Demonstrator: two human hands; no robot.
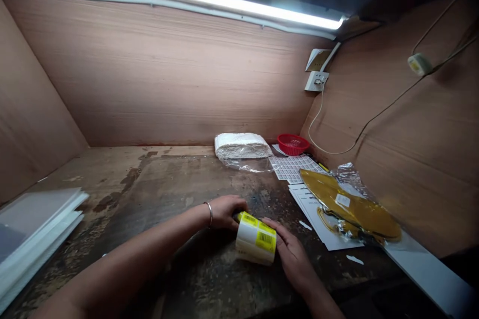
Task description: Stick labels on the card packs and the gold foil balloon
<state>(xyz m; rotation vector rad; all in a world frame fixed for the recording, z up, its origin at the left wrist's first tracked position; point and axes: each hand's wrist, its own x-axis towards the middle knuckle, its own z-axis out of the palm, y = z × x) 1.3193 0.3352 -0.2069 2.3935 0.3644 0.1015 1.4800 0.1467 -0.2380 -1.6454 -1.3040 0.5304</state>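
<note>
A roll of yellow barcode labels (256, 238) rests on the worn wooden bench near the front centre. My left hand (224, 211), with a thin bracelet at the wrist, curls its fingers round the roll's far left end. My right hand (291, 254) lies against the roll's right side, fingers closed on it. Both hands grip the same roll.
A stack of white boards (33, 229) sits at the left edge. A wrapped white bundle (241, 145) and a red basket (293, 143) stand at the back. Label sheets (294, 167), a yellow film in clear wrap (350, 204) and a white cable (318, 124) lie on the right.
</note>
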